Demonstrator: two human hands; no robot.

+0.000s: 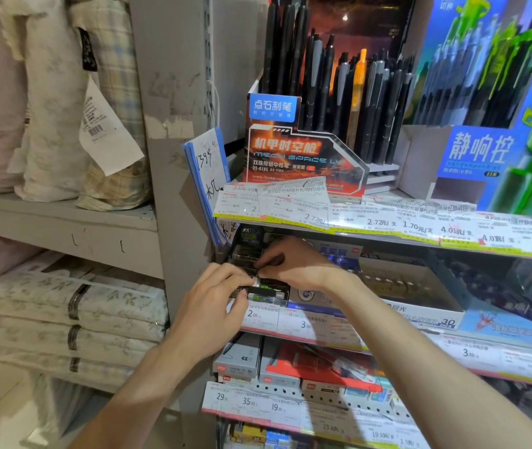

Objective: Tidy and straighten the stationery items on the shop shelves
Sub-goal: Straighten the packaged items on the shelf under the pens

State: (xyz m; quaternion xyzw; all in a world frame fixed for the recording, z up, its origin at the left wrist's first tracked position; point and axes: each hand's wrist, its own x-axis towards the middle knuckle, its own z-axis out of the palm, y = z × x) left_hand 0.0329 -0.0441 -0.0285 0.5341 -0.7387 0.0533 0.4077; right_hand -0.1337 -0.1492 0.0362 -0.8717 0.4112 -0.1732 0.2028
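Note:
Both of my hands reach into the middle shelf at its left end. My left hand [213, 298] has its fingers curled on the front of a small black and green packet [266, 290] in a dark display box [248, 251]. My right hand [294, 262] comes from the right and pinches the top of the same packet with thumb and fingers. More dark packets are stacked behind it in the box. Most of the packet is hidden by my fingers.
An open eraser box [420, 314] stands right of my hands. Pen displays in red [300, 153] and blue [485, 157] sit on the shelf above. Price tag strips [387, 222] line the shelf edges. Boxed items [277, 361] lie below. Folded bedding [73, 306] fills the left shelves.

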